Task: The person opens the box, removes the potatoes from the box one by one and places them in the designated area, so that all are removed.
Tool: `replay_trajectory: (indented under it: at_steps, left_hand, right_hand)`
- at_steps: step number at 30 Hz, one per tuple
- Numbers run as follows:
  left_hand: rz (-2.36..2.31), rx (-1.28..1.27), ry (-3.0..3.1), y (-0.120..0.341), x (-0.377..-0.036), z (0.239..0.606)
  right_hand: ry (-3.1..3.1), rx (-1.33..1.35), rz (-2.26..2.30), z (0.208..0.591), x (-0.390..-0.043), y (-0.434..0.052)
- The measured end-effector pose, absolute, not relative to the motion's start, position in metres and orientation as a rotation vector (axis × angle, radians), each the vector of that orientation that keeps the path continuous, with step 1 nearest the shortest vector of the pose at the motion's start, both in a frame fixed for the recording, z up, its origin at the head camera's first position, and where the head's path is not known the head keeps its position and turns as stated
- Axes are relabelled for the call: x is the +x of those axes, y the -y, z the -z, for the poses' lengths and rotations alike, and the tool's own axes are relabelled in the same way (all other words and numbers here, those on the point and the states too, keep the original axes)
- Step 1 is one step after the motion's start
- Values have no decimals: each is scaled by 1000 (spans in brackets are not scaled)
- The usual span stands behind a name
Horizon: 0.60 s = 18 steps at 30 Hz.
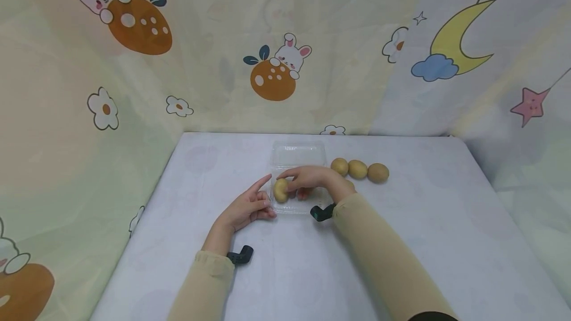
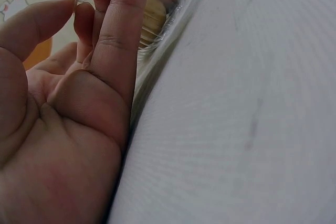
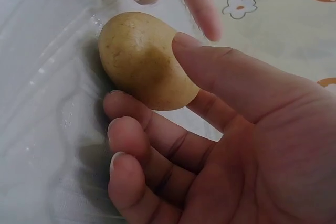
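Note:
My right hand [image 1: 310, 177] reaches into a clear plastic clamshell box [image 1: 292, 208]. Thumb and fingers pinch a small, smooth yellow-brown potato [image 3: 142, 59] at the box's left side. The potato [image 1: 280, 190] is low over the box floor; whether it touches the floor cannot be told. My left hand [image 1: 247, 208] lies against the box's left wall, its index finger stretched out along the side. In the left wrist view, the left hand [image 2: 79, 93] has its fingertips at the clear plastic, and the potato [image 2: 153, 19] shows through the wall.
Three potatoes [image 1: 358, 169] stand in a row right of the box, and another [image 1: 350, 185] is partly hidden behind my right wrist. The box's lid [image 1: 299, 154] lies folded back. A white-covered table [image 1: 428, 241] is enclosed by printed cloth walls [image 1: 348, 63].

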<state>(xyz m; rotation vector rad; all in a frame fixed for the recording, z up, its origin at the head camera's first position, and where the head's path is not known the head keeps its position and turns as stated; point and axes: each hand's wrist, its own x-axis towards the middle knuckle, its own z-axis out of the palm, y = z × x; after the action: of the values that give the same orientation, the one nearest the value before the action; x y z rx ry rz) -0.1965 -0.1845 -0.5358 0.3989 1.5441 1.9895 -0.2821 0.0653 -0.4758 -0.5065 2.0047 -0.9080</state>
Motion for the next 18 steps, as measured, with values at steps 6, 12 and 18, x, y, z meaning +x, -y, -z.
replay_trajectory:
  at_steps: [6, 12, 18]
  left_hand:
    - [-1990, 402, -1538, 184, -197, 536]
    - [-1985, 359, -1548, 184, -196, 533]
    - [-1987, 372, -1545, 184, -196, 533]
  right_hand:
    - [-1984, -517, 935, 479, -283, -64]
    - [-1991, -498, 963, 487, -284, -63]
    - [-1996, -480, 985, 489, -284, -62]
